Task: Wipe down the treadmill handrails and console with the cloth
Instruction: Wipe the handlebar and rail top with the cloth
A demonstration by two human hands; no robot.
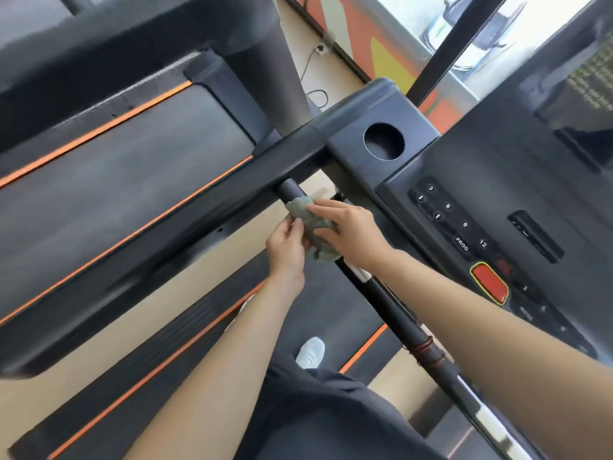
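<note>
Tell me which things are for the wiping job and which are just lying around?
For the job: cloth, held by left hand and right hand; handrail bar; console.
Just there: floor cable; wall socket; next treadmill; white shoe.

"3", "6", "9", "12" and "prog" on console (517, 180) buttons (461, 243)
</note>
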